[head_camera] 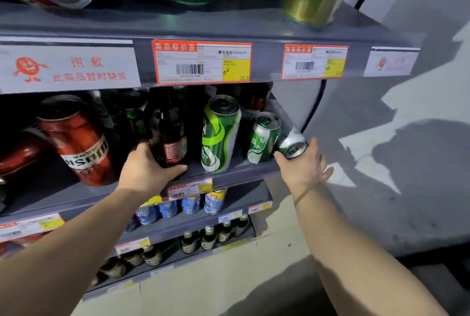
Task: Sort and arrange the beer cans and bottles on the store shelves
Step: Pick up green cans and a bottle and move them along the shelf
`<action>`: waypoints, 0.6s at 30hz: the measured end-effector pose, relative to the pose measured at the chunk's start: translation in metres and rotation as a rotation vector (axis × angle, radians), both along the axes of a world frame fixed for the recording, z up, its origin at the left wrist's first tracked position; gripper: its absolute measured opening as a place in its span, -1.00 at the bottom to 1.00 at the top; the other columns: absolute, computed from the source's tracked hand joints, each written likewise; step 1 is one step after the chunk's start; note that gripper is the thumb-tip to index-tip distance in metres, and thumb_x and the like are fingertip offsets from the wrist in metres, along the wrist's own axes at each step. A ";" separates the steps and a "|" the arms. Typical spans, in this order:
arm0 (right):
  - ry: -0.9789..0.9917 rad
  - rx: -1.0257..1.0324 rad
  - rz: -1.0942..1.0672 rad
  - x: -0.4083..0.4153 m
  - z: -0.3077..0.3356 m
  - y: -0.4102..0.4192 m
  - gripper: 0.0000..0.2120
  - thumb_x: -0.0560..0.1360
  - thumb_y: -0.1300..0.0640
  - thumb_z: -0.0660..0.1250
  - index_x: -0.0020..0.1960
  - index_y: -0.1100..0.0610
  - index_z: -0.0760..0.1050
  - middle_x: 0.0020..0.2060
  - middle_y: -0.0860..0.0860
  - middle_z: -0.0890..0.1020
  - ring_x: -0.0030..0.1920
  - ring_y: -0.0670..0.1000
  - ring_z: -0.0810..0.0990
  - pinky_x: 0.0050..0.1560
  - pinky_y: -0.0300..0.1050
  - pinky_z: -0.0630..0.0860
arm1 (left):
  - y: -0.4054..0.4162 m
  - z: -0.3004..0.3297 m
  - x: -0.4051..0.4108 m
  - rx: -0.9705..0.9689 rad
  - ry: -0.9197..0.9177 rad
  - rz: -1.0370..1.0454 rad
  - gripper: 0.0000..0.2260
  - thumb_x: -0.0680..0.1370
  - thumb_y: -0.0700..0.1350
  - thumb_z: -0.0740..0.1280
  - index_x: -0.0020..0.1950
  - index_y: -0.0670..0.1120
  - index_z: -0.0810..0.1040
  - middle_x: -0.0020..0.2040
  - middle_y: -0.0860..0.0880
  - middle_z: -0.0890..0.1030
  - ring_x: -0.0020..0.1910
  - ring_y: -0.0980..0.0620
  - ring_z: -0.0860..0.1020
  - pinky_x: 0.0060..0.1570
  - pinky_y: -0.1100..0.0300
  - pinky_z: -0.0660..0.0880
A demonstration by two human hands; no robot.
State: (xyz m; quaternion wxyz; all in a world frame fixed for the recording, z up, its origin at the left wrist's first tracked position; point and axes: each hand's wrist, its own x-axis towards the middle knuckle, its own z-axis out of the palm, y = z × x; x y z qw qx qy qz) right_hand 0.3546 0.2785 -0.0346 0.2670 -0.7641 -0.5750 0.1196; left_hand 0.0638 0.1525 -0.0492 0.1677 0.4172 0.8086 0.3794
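Middle shelf [229, 172], sorting judged part done: stock stands mixed, nothing yet in rows.

- Dark brown bottle [169, 135], one, centre front; left hand [148, 169] wraps its base.
- Small silver-green can [292, 144], one, tipped over at the shelf's right end; right hand [304, 165] cups it, fingers spread behind.
- Green cans, two: tall [220, 133], short [263, 137], between the hands.
- Red cans, two at left: upright [78, 140], lying [17, 152].
- Further dark bottles behind: number unclear.

Left: group like kinds, right the tipped can.

Left hand [146, 170] round dark bottle [167, 135]; right hand [304, 165] on small can [292, 144]
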 end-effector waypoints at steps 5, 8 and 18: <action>0.060 0.078 0.068 -0.002 -0.001 0.013 -0.31 0.24 -0.17 0.48 0.29 0.03 0.40 0.18 0.01 0.58 0.32 0.09 0.43 0.47 0.19 -0.11 | -0.001 0.002 0.005 0.054 -0.011 0.029 -0.33 0.18 0.14 0.64 0.16 -0.08 0.48 0.06 -0.07 0.60 0.04 -0.06 0.58 -0.04 0.17 0.45; 0.308 0.218 0.162 -0.003 0.007 0.002 -0.37 0.22 -0.09 0.50 0.22 -0.03 0.37 0.08 -0.03 0.60 0.13 0.06 0.55 0.36 0.12 0.32 | -0.001 0.005 0.007 0.045 -0.026 0.029 -0.33 0.18 0.14 0.64 0.17 -0.07 0.47 0.08 -0.07 0.60 0.08 -0.06 0.57 0.00 0.14 0.47; 0.541 0.375 0.209 -0.007 0.047 0.017 -0.40 0.30 -0.24 0.41 0.23 0.05 0.45 0.09 0.01 0.59 0.09 -0.02 0.56 0.08 -0.22 0.43 | -0.002 0.010 0.012 0.021 -0.018 0.029 -0.40 0.21 0.14 0.62 0.05 -0.05 0.40 0.04 -0.03 0.54 -0.02 0.03 0.48 -0.08 0.17 0.41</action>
